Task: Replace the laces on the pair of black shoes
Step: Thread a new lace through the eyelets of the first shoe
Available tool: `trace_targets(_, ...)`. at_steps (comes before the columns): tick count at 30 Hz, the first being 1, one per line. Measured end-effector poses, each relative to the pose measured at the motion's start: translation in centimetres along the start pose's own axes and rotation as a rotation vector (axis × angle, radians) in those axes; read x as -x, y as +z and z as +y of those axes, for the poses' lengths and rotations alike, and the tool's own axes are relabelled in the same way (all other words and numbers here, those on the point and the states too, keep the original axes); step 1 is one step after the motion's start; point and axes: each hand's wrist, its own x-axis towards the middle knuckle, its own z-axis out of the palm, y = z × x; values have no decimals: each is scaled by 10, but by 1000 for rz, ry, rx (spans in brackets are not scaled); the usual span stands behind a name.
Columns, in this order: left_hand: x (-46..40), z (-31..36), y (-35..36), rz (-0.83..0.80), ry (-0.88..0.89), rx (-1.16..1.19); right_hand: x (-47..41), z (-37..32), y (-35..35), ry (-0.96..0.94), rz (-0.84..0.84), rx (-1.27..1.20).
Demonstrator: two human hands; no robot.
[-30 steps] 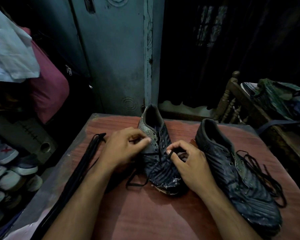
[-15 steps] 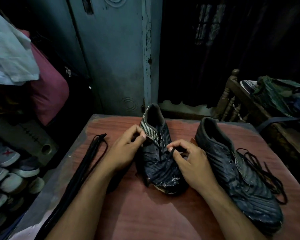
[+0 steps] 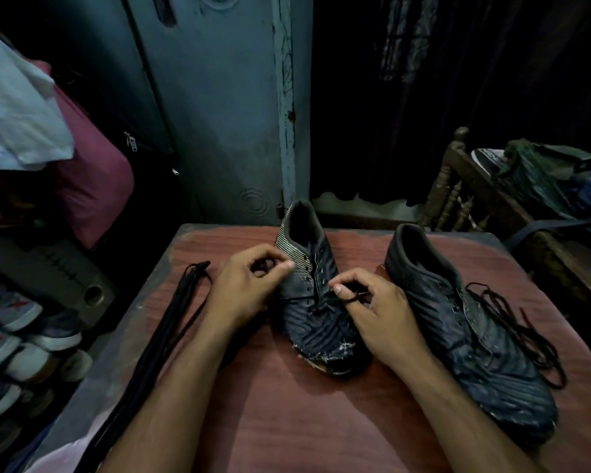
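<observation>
Reddish-brown bench (image 3: pixel 287 421) fills the lower half of the head view, lit dimly. Two black shoes on it, toes toward the wearer of the camera, heel openings at 12 o'clock.

Middle shoe (image 3: pixel 316 322): sits at bench centre, striped pale panel on its heel side at about 10 o'clock, toe scuffed white. A thin black lace (image 3: pixel 299 297) runs across its lower eyelets.

Left hand (image 3: pixel 249 288): at 9 o'clock of the middle shoe, against its side. Fingers curled in, thumb and forefinger pinched together near the striped panel. A dark bit shows inside the curl; the lace runs from the eyelets toward this hand, but whether the fingers hold its end I cannot tell.

Right hand (image 3: pixel 376 312): at 3 o'clock of the same shoe, between the two shoes. Thumb and forefinger pinch a small loop of the lace just beside the eyelets; the other fingers curled loosely.

Second shoe (image 3: pixel 464 336): at 3 o'clock of the right hand, lying apart from the middle shoe, eyelets bare. A loose dark lace (image 3: pixel 512 322) lies tangled on the bench along its 3 o'clock side, touching the shoe.

Bundle of long black laces (image 3: pixel 157 343): stretched straight along the bench's 9 o'clock edge, near the left forearm, apart from both shoes.

Surroundings: pale shoes stacked on a rack (image 3: pixel 17 339) at 9 o'clock off the bench; grey-blue door (image 3: pixel 219 114) at 12 o'clock; wooden chair (image 3: pixel 458 186) with heaped cloth at 2 o'clock.
</observation>
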Motion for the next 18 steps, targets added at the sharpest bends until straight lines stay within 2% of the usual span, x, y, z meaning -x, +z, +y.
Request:
trace_targets(3,1,-3,-9,-261,49,-203,0,1,0,1,2,11)
trace_targets(5,1,-2,-9,-327,123,-276,0,1,-1,12,2,18)
trace_targets(12,0,-3,-4,-314,200,-336,0,0,-1,20,5,37)
trace_targets(18,3,-3,-1,-260,114,-215,0,-2,-1,27,-24,37)
